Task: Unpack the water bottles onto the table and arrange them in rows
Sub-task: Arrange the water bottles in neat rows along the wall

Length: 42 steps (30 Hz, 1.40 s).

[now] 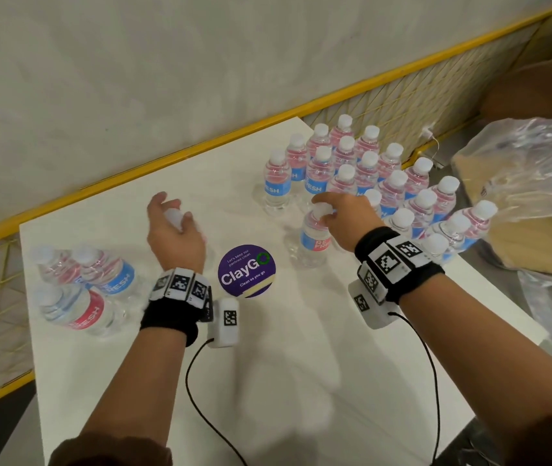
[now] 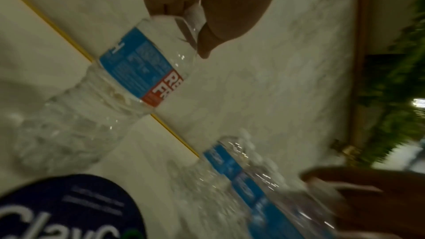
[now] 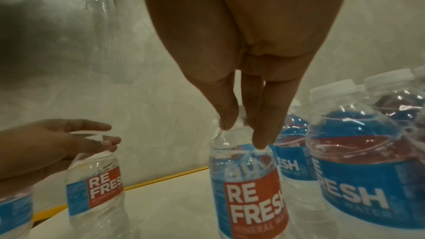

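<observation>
Now in the arranging step, with most of the unpacking seemingly done. On the white surface (image 1: 301, 381), a large block of clear plastic water bottles with white caps and blue-and-red labels (image 1: 368, 169) standing upright in rows at the far right. Right hand (image 1: 345, 220) pinching from above the cap of one upright bottle (image 1: 311, 237) just in front of that block; grip narrow, fingertips (image 3: 262, 139) closed round the cap and neck. Left hand (image 1: 173, 230) curled round the white cap of a second bottle (image 3: 96, 184), well to the left of the block, near the round purple sticker (image 1: 247, 271). Three more bottles (image 1: 83, 287) lying on their sides near the left edge, not yet stood up.

Probably next: sliding or lifting both held bottles into line with the front row, keeping them upright and not knocking the close neighbours; afterwards, standing up the three lying ones.

Hard to make out: in the head view, the body of the left-hand bottle almost entirely hidden under the hand. Left wrist view blurred and dim. Crumpled clear plastic wrap (image 1: 520, 169) over a brown cardboard piece at the right edge, cut off; impossible to say whether more bottles remain inside.
</observation>
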Each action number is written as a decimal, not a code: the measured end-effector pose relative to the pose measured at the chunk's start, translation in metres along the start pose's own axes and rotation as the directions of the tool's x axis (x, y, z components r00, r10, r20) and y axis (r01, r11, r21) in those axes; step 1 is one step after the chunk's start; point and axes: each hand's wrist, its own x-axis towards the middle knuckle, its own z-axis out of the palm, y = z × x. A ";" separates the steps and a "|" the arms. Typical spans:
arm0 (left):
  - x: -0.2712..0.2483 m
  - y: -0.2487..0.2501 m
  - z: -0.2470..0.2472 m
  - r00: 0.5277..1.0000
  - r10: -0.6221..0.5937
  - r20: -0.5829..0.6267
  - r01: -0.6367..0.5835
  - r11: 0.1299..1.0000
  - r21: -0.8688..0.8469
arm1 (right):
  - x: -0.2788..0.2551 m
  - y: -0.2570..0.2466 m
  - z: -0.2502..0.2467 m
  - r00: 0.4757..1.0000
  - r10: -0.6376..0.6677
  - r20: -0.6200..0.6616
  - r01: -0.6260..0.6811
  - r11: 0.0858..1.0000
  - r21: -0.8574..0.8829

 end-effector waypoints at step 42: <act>-0.057 -0.017 0.141 0.485 -0.038 0.874 -0.002 0.999 0.045 | -0.059 0.031 -0.009 1.000 -0.003 0.030 0.004 1.000 -0.031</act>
